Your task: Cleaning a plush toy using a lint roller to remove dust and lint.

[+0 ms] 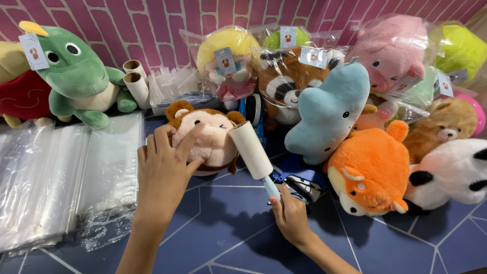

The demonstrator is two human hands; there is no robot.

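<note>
Covering blue patterned floor [228, 238], pink brick wall [167, 25]

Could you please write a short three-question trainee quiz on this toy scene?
1. True or false: the left hand rests on the brown monkey plush.
2. What does the right hand hold? A) scissors B) lint roller C) tape
3. What lies left of the left hand?

Key:
1. True.
2. B, by its blue handle.
3. A stack of clear plastic bags.
</note>
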